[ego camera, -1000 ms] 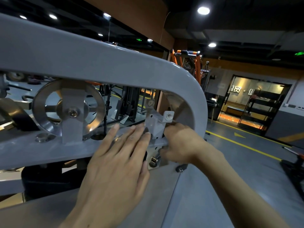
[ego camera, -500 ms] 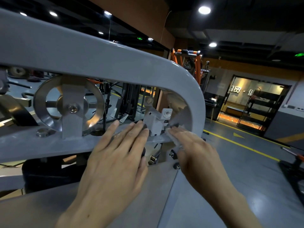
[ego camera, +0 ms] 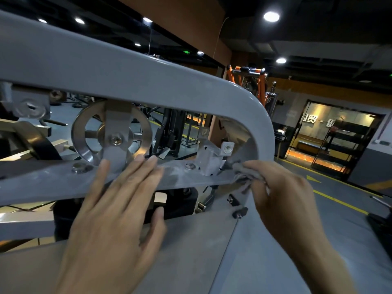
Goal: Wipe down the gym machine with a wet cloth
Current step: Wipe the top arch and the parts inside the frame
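Now right hand [ego camera: 284, 196] grips cloth [ego camera: 244, 177] against crossbar [ego camera: 184, 177].

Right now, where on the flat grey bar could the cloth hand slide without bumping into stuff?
There is a bare stretch of the bar between the left hand and the bolt. The right hand grips the cloth at the crowded end, beside the bracket and curved frame.

frame [ego camera: 148, 77] grey | cloth [ego camera: 246, 177] grey (crumpled) | pulley [ego camera: 84, 149] silver
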A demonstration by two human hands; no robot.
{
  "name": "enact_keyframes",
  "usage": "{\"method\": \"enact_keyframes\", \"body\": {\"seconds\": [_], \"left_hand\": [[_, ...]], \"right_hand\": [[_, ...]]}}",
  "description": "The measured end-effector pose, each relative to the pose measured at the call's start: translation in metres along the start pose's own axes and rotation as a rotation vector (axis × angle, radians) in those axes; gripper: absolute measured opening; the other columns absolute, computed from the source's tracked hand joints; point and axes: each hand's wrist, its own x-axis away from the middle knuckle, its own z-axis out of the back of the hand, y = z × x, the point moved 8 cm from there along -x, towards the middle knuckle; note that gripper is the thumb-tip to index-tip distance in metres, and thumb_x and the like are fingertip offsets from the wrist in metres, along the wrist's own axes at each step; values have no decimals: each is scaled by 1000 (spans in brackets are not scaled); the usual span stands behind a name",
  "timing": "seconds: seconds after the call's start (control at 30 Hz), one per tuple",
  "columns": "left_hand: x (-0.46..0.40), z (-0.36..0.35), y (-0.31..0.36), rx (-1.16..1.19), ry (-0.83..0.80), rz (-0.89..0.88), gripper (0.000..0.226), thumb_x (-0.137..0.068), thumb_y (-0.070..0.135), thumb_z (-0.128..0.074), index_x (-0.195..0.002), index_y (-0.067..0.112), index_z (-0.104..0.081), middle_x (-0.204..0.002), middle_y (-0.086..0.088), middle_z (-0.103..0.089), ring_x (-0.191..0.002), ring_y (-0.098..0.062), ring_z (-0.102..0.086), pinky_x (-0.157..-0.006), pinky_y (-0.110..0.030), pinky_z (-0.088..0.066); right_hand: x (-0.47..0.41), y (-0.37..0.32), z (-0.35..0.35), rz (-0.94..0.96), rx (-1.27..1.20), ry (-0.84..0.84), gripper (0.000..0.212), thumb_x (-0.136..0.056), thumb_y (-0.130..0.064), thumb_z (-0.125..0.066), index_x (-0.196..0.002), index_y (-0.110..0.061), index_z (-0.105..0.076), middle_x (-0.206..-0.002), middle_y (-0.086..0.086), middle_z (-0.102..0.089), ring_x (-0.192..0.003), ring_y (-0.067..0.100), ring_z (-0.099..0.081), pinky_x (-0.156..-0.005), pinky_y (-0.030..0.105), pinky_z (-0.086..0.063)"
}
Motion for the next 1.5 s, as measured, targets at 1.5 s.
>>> {"method": "enact_keyframes", "body": {"seconds": [1.5], "left_hand": [[4,-11,-3,-59,-15,-36,56,-89,33,-50,-138,10,-64,-147,-1,-56,-139,-17,-49,-127,-46,-20]], "right_hand": [[10,2,-33,93,107,-119,56,-72,10,-73,-117,-23,-68,-104,2,-73,-87,31,-69,-57,43,-59]]}}
